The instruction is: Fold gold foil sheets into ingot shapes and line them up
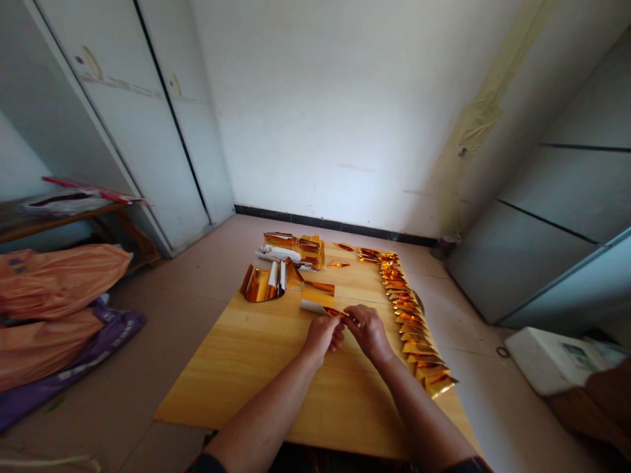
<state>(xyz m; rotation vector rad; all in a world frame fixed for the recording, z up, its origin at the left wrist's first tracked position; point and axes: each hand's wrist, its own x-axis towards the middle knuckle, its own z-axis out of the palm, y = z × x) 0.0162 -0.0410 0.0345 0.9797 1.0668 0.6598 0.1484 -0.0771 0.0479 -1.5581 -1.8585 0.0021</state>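
Note:
My left hand (324,336) and my right hand (365,328) meet near the middle of the wooden table, fingers closed. Between them they pinch a small piece of shiny gold foil paper (333,311), mostly hidden by the fingers. Just beyond lies a flat gold sheet (319,293) with a pale curled near edge. To the left are curled gold sheets (259,285) with white backs. Along the table's right side runs a long row of folded gold foil pieces (410,318), overlapping one another.
The wooden table (236,361) carries a stack of gold and white sheets (310,249) at its far edge. Loose gold pieces (338,265) lie nearby. Orange and purple bags (59,282) are on the left; a white box (547,358) stands on the right, below grey cabinets (552,217).

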